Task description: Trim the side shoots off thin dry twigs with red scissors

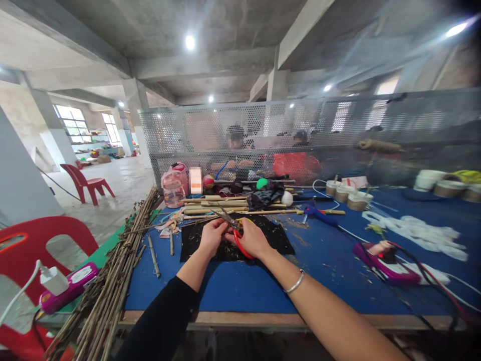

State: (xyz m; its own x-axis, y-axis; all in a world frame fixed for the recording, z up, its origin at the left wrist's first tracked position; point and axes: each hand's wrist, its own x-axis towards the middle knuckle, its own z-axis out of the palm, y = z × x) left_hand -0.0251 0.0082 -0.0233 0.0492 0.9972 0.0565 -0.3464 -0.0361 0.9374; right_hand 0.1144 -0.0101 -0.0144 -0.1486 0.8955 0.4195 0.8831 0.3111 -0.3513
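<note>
My right hand [255,238] is closed around a pair of scissors [242,246] with red handle loops. Their metal blades point up and to the left, close to my left fingers. My left hand [211,236] pinches a thin dry stalk [171,225], which stretches out leftward over the table. Its held end is hidden by the fingers. Under both hands lies a black cloth [276,239] strewn with small plant bits. Cut stalk pieces [154,256] rest on the blue tabletop [233,296] to the left.
A long bundle of dry stalks [112,281] covers the table's left edge. Thicker sticks [214,205], a pink bottle [175,188] and a blue glue gun [317,213] lie beyond the cloth. A purple power strip [387,265] with cables sits right. Behind the perforated metal screen [210,130] are people.
</note>
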